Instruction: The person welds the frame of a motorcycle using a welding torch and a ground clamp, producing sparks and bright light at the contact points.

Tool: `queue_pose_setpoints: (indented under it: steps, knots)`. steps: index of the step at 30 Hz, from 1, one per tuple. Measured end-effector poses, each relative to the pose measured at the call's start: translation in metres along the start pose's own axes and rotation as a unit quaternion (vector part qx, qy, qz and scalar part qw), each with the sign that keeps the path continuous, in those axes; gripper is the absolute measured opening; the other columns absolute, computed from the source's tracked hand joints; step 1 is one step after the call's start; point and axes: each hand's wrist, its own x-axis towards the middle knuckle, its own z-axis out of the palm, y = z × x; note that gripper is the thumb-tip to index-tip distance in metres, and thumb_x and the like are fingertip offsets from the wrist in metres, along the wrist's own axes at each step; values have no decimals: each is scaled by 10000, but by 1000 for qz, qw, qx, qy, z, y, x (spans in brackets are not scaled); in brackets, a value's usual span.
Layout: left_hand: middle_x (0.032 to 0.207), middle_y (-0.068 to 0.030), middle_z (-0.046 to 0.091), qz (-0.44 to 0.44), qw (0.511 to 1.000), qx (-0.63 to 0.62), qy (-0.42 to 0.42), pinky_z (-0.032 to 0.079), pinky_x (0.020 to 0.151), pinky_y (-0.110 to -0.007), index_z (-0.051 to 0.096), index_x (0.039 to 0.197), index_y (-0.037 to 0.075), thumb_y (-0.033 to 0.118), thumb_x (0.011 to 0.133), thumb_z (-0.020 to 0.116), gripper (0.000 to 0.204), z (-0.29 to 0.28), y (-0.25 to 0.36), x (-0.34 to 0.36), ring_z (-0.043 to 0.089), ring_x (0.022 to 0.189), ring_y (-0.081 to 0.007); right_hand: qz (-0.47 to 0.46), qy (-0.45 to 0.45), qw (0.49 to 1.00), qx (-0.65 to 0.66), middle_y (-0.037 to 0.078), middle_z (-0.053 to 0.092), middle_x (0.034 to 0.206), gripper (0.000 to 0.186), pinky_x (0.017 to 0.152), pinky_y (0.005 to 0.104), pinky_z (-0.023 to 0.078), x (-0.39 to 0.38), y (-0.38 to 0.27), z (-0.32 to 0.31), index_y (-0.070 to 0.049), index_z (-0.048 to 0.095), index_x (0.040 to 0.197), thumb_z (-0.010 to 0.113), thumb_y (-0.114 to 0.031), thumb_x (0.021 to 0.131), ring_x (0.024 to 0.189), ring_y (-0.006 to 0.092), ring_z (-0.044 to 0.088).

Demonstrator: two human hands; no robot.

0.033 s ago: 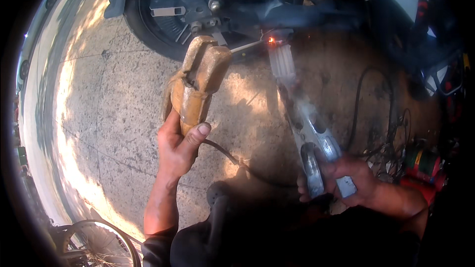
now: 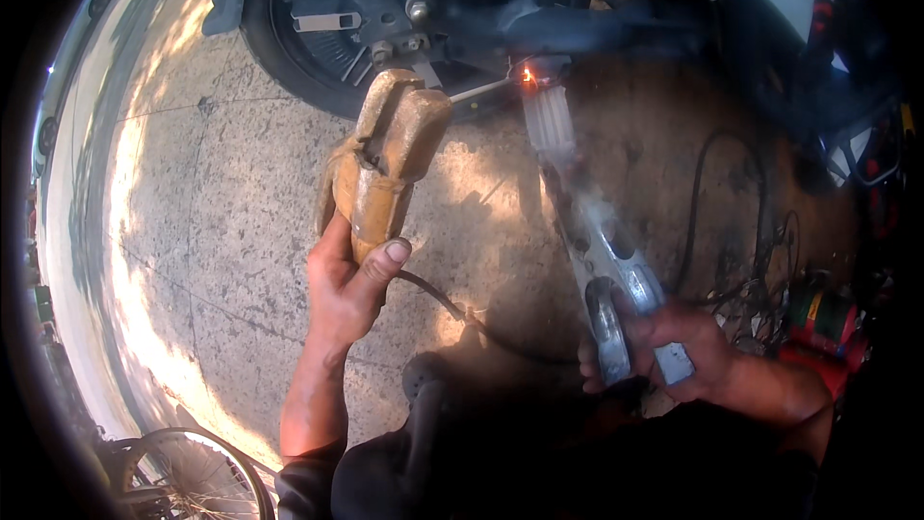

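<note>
Under the motorcycle frame (image 2: 577, 24), welding was under way: the left hand (image 2: 346, 289) clenched the electrode holder (image 2: 385, 169), the right hand (image 2: 674, 347) clamped locking pliers (image 2: 602, 250), calling for a steady rod (image 2: 481, 89).

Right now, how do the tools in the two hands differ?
The electrode holder in the left hand is brown, chunky and stands upright; the locking pliers in the right hand are silvery, slim and slanted. The holder carries a thin rod; the pliers clamp a pale piece. Both reach toward the glowing spot.
</note>
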Motion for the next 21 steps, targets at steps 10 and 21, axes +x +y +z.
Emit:
queue_pose_setpoints:
  steps: [10,21]
  knots:
    - [1164,-115,603,-10,1000,11,-3,444,900,-292,464,1315,-69,191,863,711,576,-1,3,4,558,1029,-169,-2,-12,998,67,168,630,1034,433,881,422,521,2,3,0,26,481,1182,626,-204,844,966,266,624]
    - [1172,-99,595,-2,996,82,-36,459,884,-312,450,1345,-38,305,874,694,632,2,6,3,537,1050,-164,-50,-23,993,105,299,583,1079,571,936,579,459,-2,17,-11,11,397,1298,549,-253,815,1012,422,599]
